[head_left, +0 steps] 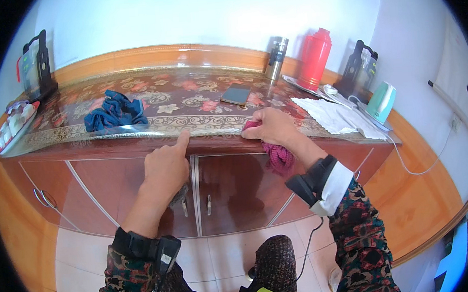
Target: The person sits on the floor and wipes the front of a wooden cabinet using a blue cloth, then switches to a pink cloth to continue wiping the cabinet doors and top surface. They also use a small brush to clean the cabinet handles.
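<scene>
My right hand (274, 126) is closed on a magenta knitted cloth (280, 158). A bit of the cloth shows at the fingertips, pressed against the cabinet top's front edge, and the rest hangs below the palm. To its left, my left hand (166, 164) touches the same edge with its index finger stretched out. Its other fingers curl and are partly hidden; I see nothing held in it. A clear cover with a patterned border lies over the flowered cloth on the cabinet (231, 184). A crumpled blue cloth (115, 113) lies on top, beyond my left hand.
A phone (236, 95) lies mid-top. Behind stand a steel tumbler (277, 59) and a red thermos flask (315, 61). At right are a white cloth (338, 116), a mint-green kettle (381, 103) with a hanging cord, and a dark-framed pitcher (358, 69). A loaded tray (18, 127) sits far left.
</scene>
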Motion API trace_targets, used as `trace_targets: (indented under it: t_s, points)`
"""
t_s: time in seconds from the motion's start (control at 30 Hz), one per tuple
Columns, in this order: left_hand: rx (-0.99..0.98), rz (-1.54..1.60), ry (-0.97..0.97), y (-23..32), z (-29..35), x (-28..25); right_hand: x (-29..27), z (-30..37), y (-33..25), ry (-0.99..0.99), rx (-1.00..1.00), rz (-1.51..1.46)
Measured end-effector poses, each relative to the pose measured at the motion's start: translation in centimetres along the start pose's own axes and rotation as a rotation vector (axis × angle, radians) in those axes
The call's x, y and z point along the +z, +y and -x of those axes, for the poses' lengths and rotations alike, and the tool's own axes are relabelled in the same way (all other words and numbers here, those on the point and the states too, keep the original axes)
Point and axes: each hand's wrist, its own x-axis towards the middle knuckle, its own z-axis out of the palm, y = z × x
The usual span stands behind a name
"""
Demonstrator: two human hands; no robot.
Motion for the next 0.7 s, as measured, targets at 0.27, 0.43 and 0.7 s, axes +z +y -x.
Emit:
trace_targets:
  t_s: [0.27, 0.43, 0.7]
  points:
    - [-0.001, 0.024, 0.007, -0.3, 0.3, -0.1, 2.2, -0.8, 2.0, 0.346, 0.049, -0.113]
    - [-0.029, 0.078, -0.004, -0.1, 0.2, -0.2, 1.6, 0.6, 7.1, 0.607, 0.226, -0.511]
    - [0.02, 0.311, 0.141, 1.9, 1.0, -1.0, -8.5, 6.0, 7.0, 0.508, 0.145, -0.961]
